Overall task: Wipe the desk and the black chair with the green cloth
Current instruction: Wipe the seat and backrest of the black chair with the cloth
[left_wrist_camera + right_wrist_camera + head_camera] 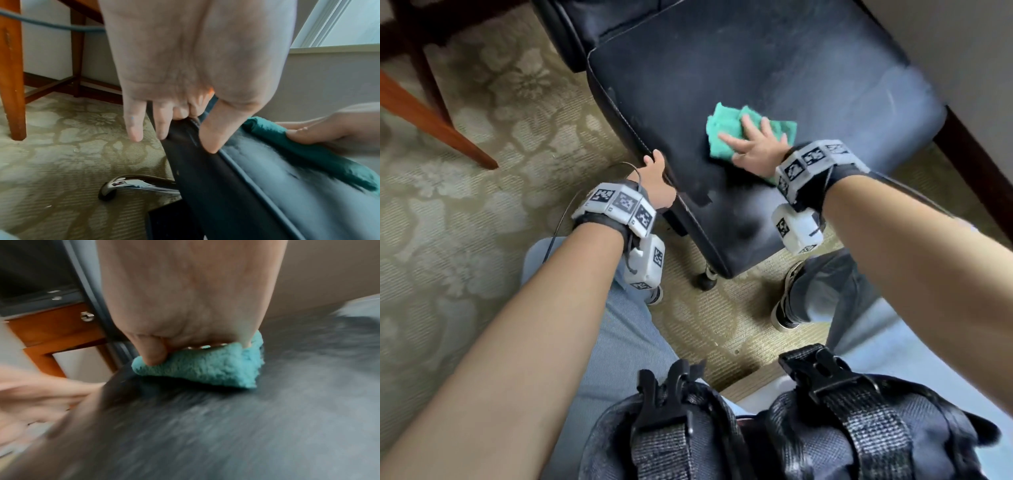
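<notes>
The black chair's seat [774,78] fills the upper middle of the head view, dusty grey toward its right side. The green cloth [724,132] lies bunched on the seat. My right hand [751,138] presses flat on it with fingers spread. In the right wrist view, the thumb and palm bear down on the cloth [205,369] over the blurred seat [246,434]. My left hand [657,168] grips the seat's left edge. The thumb [213,134] lies on top and the fingers [133,128] run down the side of the seat [216,186].
Wooden desk legs [434,116] [12,73] stand on the patterned carpet [482,212] to the left. Another dark wooden leg [976,185] runs by the seat's right side. Below the seat are a chrome base arm [133,183], a castor [707,279] and my shoes [787,308].
</notes>
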